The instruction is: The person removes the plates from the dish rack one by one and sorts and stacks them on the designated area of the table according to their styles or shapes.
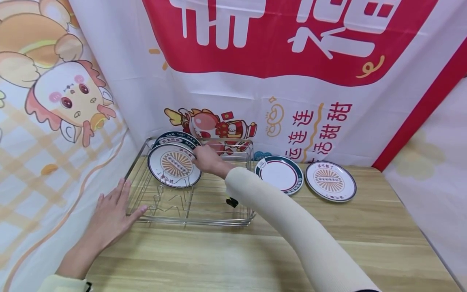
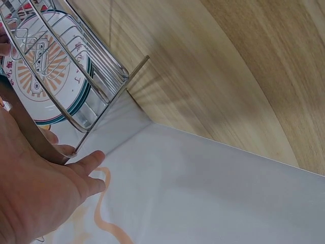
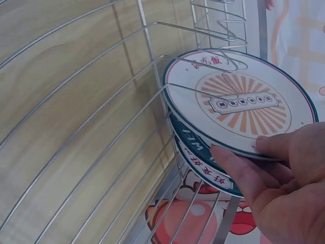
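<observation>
A wire dish rack [image 1: 219, 221] stands on the table near the back wall. Toward its left end leans a white plate [image 1: 174, 167] with an orange sunburst and a dark rim. My right hand [image 1: 208, 159] pinches that plate's right edge, thumb on its face and fingers behind, as the right wrist view shows. Behind it stand green-rimmed plates [image 1: 179, 134] with lettering, largely covered. My left hand [image 1: 111, 215] lies against the rack's left end with its fingers extended. In the left wrist view, the rack's metal edge [image 2: 35, 134] crosses over part of the fingers.
Right of the rack, a green-rimmed plate [image 1: 279, 175] and a sunburst plate [image 1: 330, 181] lie on the wooden table [image 1: 226, 259]. Printed cloth [image 1: 219, 87] hangs behind and at the left. A small black object [image 1: 232, 202] shows below the right sleeve.
</observation>
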